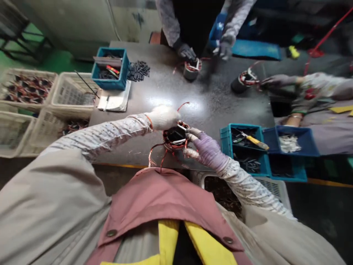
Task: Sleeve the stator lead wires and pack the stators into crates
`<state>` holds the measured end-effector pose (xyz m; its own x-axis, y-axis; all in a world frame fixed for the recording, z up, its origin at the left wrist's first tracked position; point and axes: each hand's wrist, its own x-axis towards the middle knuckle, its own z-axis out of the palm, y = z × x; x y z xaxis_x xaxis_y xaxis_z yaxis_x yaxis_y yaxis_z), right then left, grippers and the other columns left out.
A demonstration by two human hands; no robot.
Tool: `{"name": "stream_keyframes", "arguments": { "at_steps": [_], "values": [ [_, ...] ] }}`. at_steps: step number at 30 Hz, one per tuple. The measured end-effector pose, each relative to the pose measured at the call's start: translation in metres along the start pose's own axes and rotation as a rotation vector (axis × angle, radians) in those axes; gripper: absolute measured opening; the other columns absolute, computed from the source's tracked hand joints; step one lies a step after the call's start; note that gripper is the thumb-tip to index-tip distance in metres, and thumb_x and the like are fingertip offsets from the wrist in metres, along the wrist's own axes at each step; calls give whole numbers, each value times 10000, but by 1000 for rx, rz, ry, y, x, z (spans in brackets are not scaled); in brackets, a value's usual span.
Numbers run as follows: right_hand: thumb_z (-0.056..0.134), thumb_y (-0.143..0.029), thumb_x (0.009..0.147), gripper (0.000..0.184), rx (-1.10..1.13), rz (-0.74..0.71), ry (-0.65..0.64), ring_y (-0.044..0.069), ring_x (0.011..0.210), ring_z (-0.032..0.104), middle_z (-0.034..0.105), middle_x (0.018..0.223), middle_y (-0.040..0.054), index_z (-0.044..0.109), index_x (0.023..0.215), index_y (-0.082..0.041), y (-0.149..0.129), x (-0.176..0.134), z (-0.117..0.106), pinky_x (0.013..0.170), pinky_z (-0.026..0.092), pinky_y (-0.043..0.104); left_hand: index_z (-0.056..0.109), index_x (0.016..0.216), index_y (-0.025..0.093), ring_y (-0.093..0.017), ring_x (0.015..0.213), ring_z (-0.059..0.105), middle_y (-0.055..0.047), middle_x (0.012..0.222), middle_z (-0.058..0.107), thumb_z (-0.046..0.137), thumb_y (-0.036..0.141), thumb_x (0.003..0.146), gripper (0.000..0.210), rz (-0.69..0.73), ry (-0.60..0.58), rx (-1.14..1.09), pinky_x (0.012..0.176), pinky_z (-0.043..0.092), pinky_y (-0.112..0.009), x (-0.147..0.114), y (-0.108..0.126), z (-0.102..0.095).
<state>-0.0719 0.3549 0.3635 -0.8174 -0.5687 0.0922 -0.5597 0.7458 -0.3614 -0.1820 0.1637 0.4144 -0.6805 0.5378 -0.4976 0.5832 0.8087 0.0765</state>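
Observation:
A motor stator (174,146) with copper windings and white insulating strips stands on the table right in front of me. Loose copper leads hang from its near side, and another lead sticks up behind it. My left hand (164,117), in a white knitted glove, is closed at the far left rim; its fingertips are turned away, so what they pinch is hidden. At the right side of the stator, my right hand (205,147), in a purple glove with pale fingertips, has its fingers bent against the rim and windings.
Blue bins (245,151) with black sleeves and a yellow-handled screwdriver (256,141) stand right. Another blue bin (110,86) sits back left beside black tubes (138,70). White crates (73,79) line the left. Two co-workers handle stators (191,73) across and to the right.

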Motion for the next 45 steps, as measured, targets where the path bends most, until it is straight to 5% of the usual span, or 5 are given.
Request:
{"name": "stream_keyframes", "arguments": {
  "at_steps": [15,23,30,39,45],
  "values": [
    [315,-443,1012,479,686,420,727,139,835,686,733,995,111,682,994,-136,14,5,22,713,589,283,700,898,202,-168,925,634,-66,1081,689,572,347,863,197,201,192,-552,822,518,-295,-73,-7,35],
    [620,-503,850,368,997,521,221,188,781,670,704,765,65,670,758,-151,-6,119,18,797,549,349,701,1127,233,-271,898,654,-104,1092,673,607,423,843,353,237,-29,-191,712,501,-346,-27,34,79],
    [482,-486,923,358,771,604,762,215,873,690,726,945,89,681,968,-192,6,30,6,839,546,407,765,867,220,-180,849,645,-45,900,708,673,445,794,253,401,261,-802,787,499,-288,-38,-46,70],
    [506,-164,932,331,-242,137,-237,296,1143,567,623,1298,179,671,1219,-166,-7,79,55,948,427,443,733,847,207,-191,833,645,-34,862,735,626,425,762,257,-153,336,-897,826,491,-308,-17,-135,138],
    [511,-232,944,251,-52,190,-240,235,1015,621,715,1100,121,745,1004,-164,3,104,79,907,452,359,728,1079,253,-247,987,627,-95,1167,652,497,467,897,364,-141,7,-351,734,433,-303,-13,-125,183]
  ]
}}
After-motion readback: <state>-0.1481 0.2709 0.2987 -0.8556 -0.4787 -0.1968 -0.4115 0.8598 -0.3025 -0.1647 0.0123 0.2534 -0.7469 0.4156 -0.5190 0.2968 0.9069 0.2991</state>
